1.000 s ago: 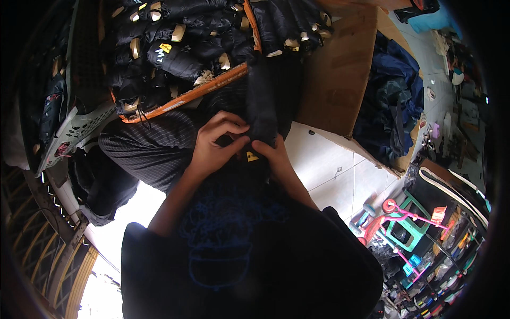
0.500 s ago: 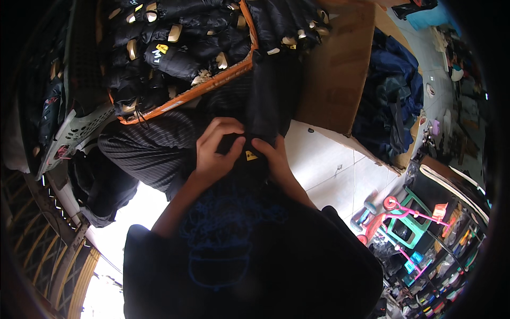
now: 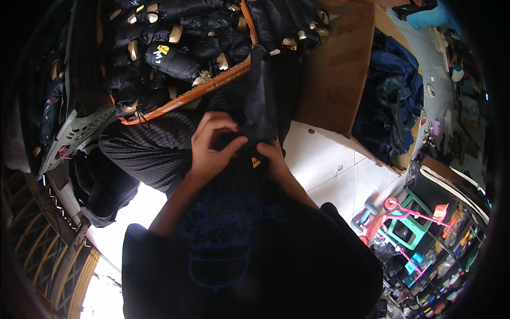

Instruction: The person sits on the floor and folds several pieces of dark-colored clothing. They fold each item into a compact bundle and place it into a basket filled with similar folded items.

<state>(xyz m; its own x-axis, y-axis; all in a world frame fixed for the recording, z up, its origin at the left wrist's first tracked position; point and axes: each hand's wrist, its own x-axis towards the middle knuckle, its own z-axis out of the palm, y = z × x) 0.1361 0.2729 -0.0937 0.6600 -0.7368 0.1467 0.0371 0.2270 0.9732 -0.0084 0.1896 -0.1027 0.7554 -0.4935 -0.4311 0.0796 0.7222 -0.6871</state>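
Note:
A long black cloth sleeve point(image 3: 261, 101) lies lengthwise over my lap, its far end reaching the crate. At its near end my left hand point(image 3: 211, 148) is curled, thumb and fingers pinching dark cloth. My right hand point(image 3: 273, 158) grips the right side, thumb on top and fingers mostly hidden beneath. Between the hands, a small yellow tag point(image 3: 255, 162) shows on the dark material. Whether anything is inside the sleeve cannot be seen.
An orange-rimmed crate point(image 3: 183, 98) ahead holds several black cloth bundles point(image 3: 172, 63) with pale handle-like ends. To the right, a cardboard box point(image 3: 334, 74) stands beside dark blue cloth point(image 3: 390, 90). A grey perforated basket point(image 3: 79, 133) is at left; a green stool point(image 3: 411, 220) lies right.
The sleeve's far part has tilted and now catches more light. My left hand has shifted slightly left, its fingers a little more raised. The yellow tag has turned and moved right.

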